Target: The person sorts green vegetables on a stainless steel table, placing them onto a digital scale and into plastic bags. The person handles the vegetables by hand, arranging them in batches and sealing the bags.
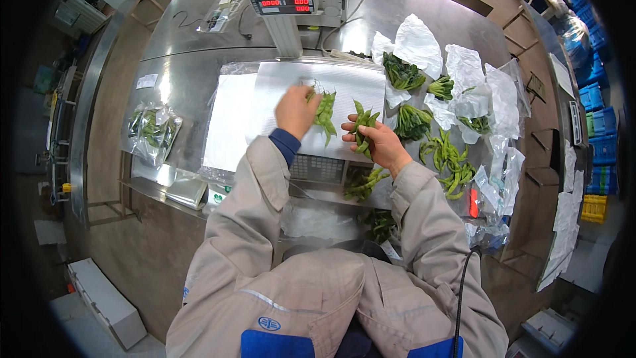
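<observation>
My right hand (380, 141) holds a small bunch of green bean pods (365, 124) just above the right edge of the scale. More green pods (325, 114) lie on a white ribbed sheet (278, 79) that covers the weighing platform. At the left end of those pods is my left hand (297, 109), blurred, its fingertips partly hidden; whether it grips a pod cannot be told. A scale display (284, 1) on a post shows lit red digits behind the sheet. Two further heaps of pods lie on the steel table, one near the front edge (365, 184) and one to the right (449, 161).
Bundles of leafy greens (401, 73) lie among crumpled white paper (420, 42) at the right. A clear bag of greens (155, 127) lies at the left. An orange-red tool handle (473, 203) rests near the right edge. Blue crates (602, 141) are stacked beyond.
</observation>
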Tool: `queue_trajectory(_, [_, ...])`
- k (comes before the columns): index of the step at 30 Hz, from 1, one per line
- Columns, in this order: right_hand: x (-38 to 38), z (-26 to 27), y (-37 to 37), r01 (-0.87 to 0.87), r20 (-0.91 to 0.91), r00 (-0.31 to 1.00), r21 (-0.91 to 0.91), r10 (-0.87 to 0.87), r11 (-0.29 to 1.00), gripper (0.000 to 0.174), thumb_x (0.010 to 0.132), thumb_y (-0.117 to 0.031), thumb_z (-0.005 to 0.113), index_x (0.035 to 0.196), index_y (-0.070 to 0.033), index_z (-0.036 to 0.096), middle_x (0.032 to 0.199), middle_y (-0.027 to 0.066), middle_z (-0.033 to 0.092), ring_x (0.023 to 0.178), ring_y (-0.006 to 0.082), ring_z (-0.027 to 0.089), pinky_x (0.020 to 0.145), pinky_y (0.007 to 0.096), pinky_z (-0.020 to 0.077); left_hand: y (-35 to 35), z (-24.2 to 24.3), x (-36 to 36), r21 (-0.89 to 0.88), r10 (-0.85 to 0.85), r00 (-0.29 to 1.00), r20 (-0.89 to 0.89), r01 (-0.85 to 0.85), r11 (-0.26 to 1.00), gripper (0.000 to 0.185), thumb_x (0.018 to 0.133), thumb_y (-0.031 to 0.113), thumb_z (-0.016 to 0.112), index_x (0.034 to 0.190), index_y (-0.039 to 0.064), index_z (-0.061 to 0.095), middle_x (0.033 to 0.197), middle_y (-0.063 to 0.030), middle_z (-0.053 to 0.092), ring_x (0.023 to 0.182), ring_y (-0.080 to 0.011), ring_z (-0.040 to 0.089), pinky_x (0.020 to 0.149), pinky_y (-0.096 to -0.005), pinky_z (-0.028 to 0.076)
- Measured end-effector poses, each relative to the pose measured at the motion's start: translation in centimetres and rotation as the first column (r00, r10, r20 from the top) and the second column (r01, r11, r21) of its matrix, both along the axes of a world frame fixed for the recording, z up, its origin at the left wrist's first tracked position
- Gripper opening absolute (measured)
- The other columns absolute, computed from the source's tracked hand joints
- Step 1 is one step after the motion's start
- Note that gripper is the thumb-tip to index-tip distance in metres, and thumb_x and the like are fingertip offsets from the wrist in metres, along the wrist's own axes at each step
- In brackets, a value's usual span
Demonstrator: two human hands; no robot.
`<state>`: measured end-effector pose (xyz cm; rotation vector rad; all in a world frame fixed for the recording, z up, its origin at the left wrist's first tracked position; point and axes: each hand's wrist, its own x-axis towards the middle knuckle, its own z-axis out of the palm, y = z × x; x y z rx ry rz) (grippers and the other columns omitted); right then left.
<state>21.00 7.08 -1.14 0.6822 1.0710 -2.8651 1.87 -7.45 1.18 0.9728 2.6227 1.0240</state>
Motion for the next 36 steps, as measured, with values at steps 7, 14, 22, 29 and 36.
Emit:
queue_trajectory(7, [-0.9,0.1,-1.2,-0.134,-0.027,0.990,0.048,0.135,0.990,0.031,0.100,-0.010,0.052,0.130,-0.001,0.055,0.120,0.0123,0.065,0.093,0.0213,0.068,0.072,0.0312,0.0536,-0.2,-2.6,3.6,0.422,-0.367,0.317,0.874,-0.125,0.898,0.024,0.097,0.020,0.066,0.097,-0.003,0.068,0.091,-0.0035,0.068,0.083,-0.0139,0.064,0.074,-0.0274,0.051])
queue_trajectory(14, [-1.2,0.0,-3.3,-0.047,0.000,0.999,0.175,0.047,0.984,0.027,0.098,-0.011,0.059,0.123,0.000,0.059,0.112,0.0093,0.068,0.087,0.0174,0.069,0.066,0.0275,0.0522,-1.6,-3.3,4.6,0.473,-0.360,0.411,0.838,-0.216,0.854,0.022,0.092,0.015,0.072,0.107,0.001,0.064,0.091,-0.0060,0.068,0.086,-0.0127,0.064,0.076,-0.0270,0.052])
queue_trajectory(22, [-0.6,1.4,-7.1,-0.169,0.100,0.985,0.372,0.142,0.913,0.018,0.094,-0.016,0.066,0.101,0.000,0.066,0.079,0.0032,0.068,0.059,0.0076,0.054,0.052,0.0231,0.0410,-5.7,-2.2,6.3,0.459,-0.300,0.349,0.888,-0.623,0.633,0.011,0.095,0.013,0.067,0.097,0.004,0.063,0.084,-0.0067,0.066,0.074,-0.0164,0.064,0.071,-0.0310,0.055])
queue_trajectory(29, [0.8,2.2,-10.4,-0.444,0.163,0.896,0.288,0.413,0.848,0.017,0.094,-0.012,0.063,0.100,0.004,0.062,0.090,0.0077,0.071,0.060,0.0067,0.053,0.053,0.0225,0.0417,-22.8,-4.4,7.4,0.059,0.265,0.749,0.608,-0.376,0.925,0.027,0.092,0.012,0.068,0.116,0.001,0.063,0.061,-0.0087,0.062,0.059,-0.0201,0.064,0.064,-0.0334,0.054])
queue_trajectory(36, [1.2,1.7,-11.6,-0.522,0.203,0.848,0.161,0.489,0.838,0.015,0.095,-0.010,0.061,0.101,0.004,0.062,0.094,0.0099,0.070,0.061,0.0074,0.054,0.052,0.0226,0.0425,-23.9,1.5,12.0,-0.408,0.248,0.917,0.311,-0.107,0.907,0.044,0.085,0.005,0.067,0.128,0.003,0.061,0.129,-0.0193,0.060,0.114,-0.0387,0.059,0.092,-0.0435,0.050])
